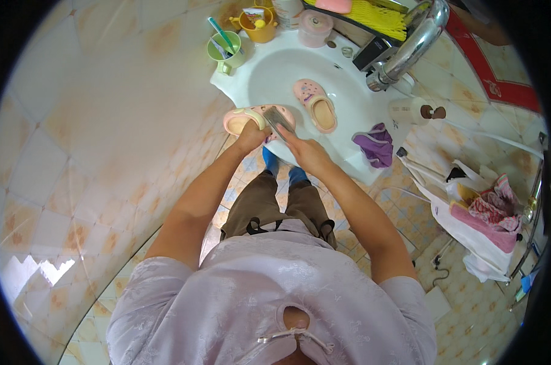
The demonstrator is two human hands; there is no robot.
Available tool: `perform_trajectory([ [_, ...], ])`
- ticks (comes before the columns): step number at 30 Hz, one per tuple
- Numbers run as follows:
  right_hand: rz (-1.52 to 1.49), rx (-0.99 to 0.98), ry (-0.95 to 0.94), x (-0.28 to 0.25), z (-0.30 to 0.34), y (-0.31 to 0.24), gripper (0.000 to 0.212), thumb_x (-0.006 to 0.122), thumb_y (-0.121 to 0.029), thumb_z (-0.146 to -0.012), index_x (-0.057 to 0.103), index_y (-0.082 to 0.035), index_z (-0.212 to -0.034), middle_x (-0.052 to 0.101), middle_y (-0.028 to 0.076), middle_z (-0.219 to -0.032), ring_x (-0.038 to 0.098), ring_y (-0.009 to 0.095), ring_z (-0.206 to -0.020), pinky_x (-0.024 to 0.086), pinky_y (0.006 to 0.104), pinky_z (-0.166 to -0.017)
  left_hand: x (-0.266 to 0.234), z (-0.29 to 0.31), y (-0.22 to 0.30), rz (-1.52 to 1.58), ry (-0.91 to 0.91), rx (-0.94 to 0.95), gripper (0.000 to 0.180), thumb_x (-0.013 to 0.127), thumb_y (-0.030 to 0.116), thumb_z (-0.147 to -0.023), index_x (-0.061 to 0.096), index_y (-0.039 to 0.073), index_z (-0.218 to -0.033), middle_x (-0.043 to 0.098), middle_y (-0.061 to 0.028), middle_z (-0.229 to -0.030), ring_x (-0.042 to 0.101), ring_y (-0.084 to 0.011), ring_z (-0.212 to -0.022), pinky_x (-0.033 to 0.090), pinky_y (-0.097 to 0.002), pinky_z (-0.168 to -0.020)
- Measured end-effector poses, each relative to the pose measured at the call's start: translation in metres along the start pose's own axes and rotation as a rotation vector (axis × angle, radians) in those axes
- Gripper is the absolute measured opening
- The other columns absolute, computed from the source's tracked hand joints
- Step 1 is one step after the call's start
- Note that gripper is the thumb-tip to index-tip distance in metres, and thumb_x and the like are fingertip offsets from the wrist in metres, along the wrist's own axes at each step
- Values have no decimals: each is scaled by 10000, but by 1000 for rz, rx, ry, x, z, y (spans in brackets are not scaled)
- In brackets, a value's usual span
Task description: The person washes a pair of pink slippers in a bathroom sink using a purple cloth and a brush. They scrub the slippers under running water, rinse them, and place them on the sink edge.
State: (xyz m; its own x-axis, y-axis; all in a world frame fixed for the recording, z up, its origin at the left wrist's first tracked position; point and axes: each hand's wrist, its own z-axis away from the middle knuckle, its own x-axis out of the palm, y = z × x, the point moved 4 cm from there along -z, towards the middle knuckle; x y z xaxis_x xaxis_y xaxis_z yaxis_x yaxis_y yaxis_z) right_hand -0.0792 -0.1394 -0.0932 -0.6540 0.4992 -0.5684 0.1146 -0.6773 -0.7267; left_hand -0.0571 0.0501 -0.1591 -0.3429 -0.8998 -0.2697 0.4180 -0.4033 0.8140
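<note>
My left hand (251, 135) is closed on a pink clog (234, 121) with a cream strap, holding it over the front left rim of the white washbasin (360, 73). In my right hand (309, 153) is a scrub brush (276, 119) with a flat greyish head, which lies against the clog's toe part. My right fingers wrap its near end. A second pink clog (316, 105), dotted with small charms, rests inside the basin, its opening toward me. At the basin's right front edge lies a crumpled purple cloth (375, 146), apart from both hands.
A chrome faucet (409, 48) arches over the back right, near a pump bottle (414, 112). Along the back left stand a green cup (225, 52) with toothbrushes, a yellow cup (257, 25) and a pink lidded jar (315, 29). Towels (491, 210) hang at the right.
</note>
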Motion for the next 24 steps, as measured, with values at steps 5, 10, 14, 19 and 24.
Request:
perform_trajectory([
  [5, 157, -292, 131, -9, -76, -44, 510, 497, -149, -936, 409, -220, -1433, 610, 275, -1080, 615, 411, -920, 484, 475, -762, 3, 7, -2, 32, 56, 81, 291, 609, 167, -828, 607, -11, -1059, 659, -133, -848, 639, -246, -762, 505, -364, -677],
  [10, 248, -79, -181, -49, -27, -13, 513, 492, -156, -937, 404, -223, -1438, 649, 212, -1067, 644, 391, -856, 505, 444, -737, -2, 8, 8, 59, 101, 107, 271, 594, 201, -861, 612, -33, -996, 654, -100, -854, 614, -180, -742, 493, -334, -654],
  [14, 239, -224, -6, -42, -32, -37, 555, 492, -143, -920, 376, -238, -1454, 658, 218, -1015, 643, 392, -860, 505, 453, -753, -1, 9, 4, -28, 70, -8, 270, 611, 208, -851, 640, -20, -992, 667, -128, -869, 639, -216, -806, 499, -356, -704],
  [19, 286, -82, -117, -11, -99, -64, 632, 513, -143, -889, 320, -241, -1482, 645, 248, -1057, 638, 394, -941, 503, 459, -807, -3, 7, 5, -13, 106, 238, 290, 624, 130, -801, 627, -19, -1050, 677, -147, -935, 647, -251, -858, 509, -370, -737],
  [24, 91, 23, 67, -46, -48, 9, 635, 587, -165, -900, 330, -156, -1480, 564, 224, -1249, 630, 317, -979, 504, 366, -825, 4, 11, 15, -67, 72, 219, 383, 672, 128, -767, 613, -5, -1121, 674, -182, -1034, 648, -295, -973, 514, -389, -816],
])
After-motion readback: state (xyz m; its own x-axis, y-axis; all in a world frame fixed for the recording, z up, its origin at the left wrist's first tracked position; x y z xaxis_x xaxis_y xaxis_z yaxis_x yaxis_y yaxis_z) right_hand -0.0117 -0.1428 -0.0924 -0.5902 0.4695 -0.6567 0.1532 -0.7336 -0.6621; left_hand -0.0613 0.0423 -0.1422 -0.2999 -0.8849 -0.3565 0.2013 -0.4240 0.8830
